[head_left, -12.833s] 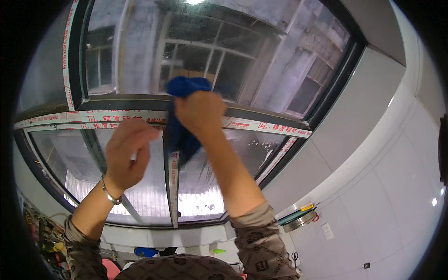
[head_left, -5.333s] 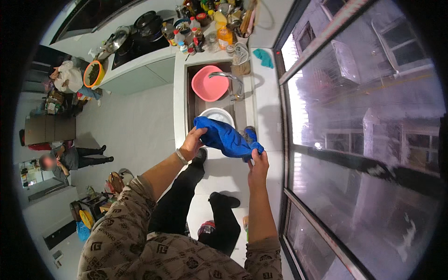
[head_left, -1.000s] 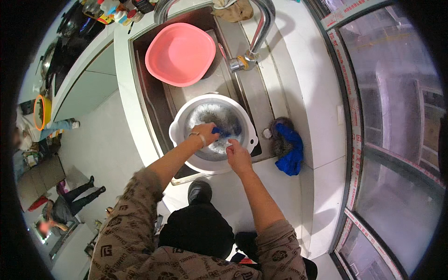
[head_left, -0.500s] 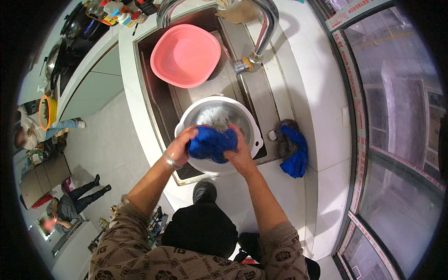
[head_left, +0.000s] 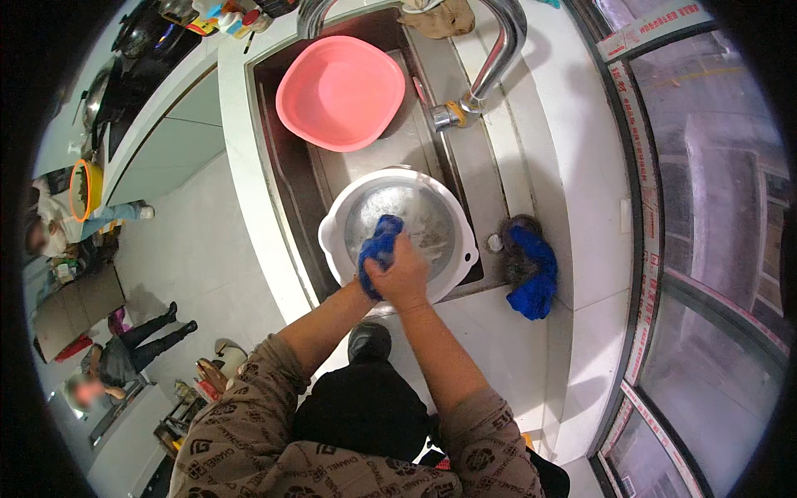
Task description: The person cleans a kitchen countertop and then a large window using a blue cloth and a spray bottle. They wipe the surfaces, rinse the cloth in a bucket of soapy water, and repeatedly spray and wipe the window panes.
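Both hands' grip is clamped tight on the blue cloth [head_left: 379,249] — right hand [head_left: 404,278] on top, left mostly hidden. They're over the white basin [head_left: 332,241] in the sink [head_left: 282,124].

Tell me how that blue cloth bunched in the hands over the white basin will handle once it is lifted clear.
The blue cloth is crumpled into a wad between both hands, so it is probably limp and will sag. It hangs over water in the white basin, so it is likely soaked, heavy for its size and dripping.
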The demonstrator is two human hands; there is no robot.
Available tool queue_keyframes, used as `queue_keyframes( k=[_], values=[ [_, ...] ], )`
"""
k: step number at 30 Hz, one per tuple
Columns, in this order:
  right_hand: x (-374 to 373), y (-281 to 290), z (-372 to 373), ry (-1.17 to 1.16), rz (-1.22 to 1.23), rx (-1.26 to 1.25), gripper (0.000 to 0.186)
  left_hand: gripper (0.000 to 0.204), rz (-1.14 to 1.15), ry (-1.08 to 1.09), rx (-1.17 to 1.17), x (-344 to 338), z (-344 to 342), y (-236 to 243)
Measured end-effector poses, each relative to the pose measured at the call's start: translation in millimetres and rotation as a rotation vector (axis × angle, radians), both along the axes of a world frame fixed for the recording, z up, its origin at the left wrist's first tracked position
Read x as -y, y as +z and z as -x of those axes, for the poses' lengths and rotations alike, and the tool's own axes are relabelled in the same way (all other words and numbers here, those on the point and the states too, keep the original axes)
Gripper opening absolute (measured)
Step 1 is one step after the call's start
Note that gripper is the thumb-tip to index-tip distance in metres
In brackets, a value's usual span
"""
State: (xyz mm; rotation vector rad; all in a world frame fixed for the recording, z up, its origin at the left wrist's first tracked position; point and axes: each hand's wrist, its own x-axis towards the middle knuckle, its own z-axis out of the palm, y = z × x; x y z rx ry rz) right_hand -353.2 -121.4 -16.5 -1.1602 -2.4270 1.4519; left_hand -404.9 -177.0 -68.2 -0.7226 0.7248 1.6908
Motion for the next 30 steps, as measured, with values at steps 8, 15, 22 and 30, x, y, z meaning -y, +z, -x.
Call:
queue_keyframes(
  k=[8,15,22,30],
  values=[
    [-46.2,-43.2,-30.0,-0.122,-0.255,0.187,0.032,0.037,0.551,-0.610,-0.997,-6.7,31.1,0.6],
    [-19.0,-26.2,-45.8,0.193,-0.095,0.315,0.046,0.052,0.823,-1.713,-1.756,-22.7,38.1,-42.9],
    [-22.9,-26.7,-62.3,0.324,0.128,0.361,0.036,0.033,0.620,-1.827,-1.486,-14.7,46.6,-105.1],
    [-32.6,-18.1,-46.9,0.154,-0.064,0.230,0.086,0.024,-0.124,-1.075,-0.979,4.3,54.9,85.1]
  ],
)
